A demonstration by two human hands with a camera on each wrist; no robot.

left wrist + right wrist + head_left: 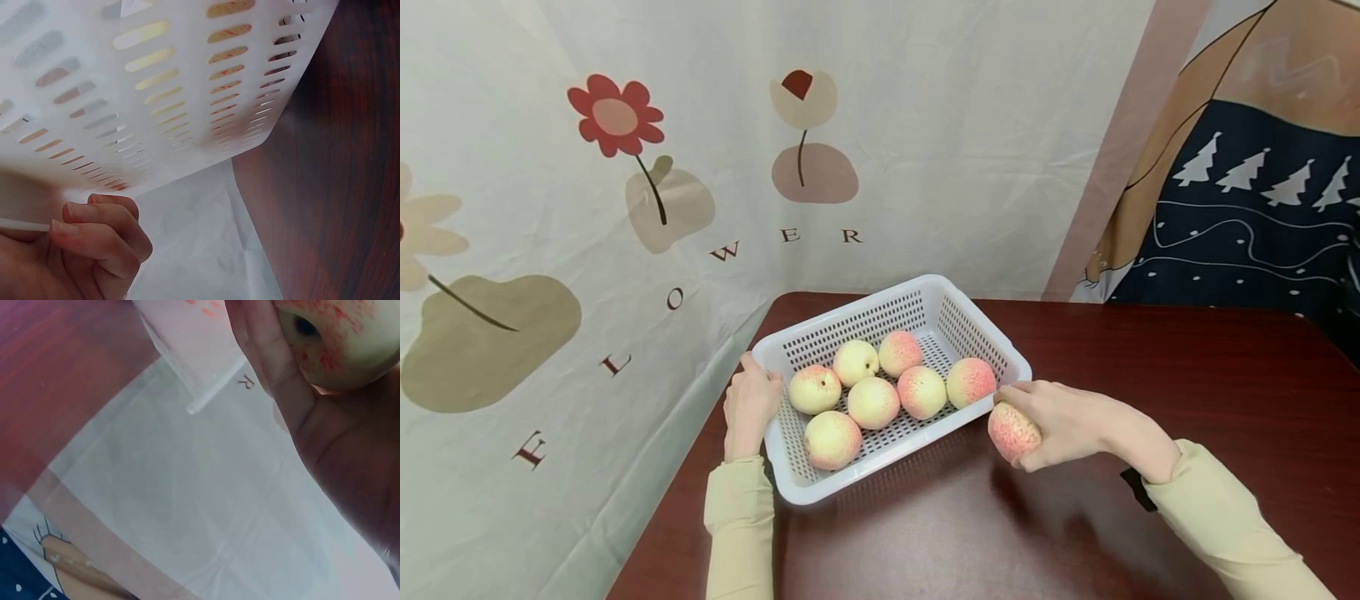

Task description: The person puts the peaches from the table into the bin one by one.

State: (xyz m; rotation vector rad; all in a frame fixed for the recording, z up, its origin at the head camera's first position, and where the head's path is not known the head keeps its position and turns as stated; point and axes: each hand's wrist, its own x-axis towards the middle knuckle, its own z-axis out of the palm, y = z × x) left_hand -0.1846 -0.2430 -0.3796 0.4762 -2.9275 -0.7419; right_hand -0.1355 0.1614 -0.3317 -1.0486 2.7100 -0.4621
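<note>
A white plastic basket [901,452] with slotted walls holds several yellow-and-pink peaches [873,403]. My left hand [751,407] grips the basket's left end by the rim, and the left wrist view shows its fingers [106,228] curled beneath that edge. Just outside the basket's right front corner, my right hand [1067,423] holds another peach [1014,432] between thumb and fingers. From the right wrist, this peach [347,347] shows red speckles and a dark stem hollow, lying against the palm.
The basket stands on a dark red-brown wooden table [955,533]. A pale curtain [940,150] printed with flowers and letters hangs along the back and left. At the right is a printed figure in dark blue with white trees [1240,217].
</note>
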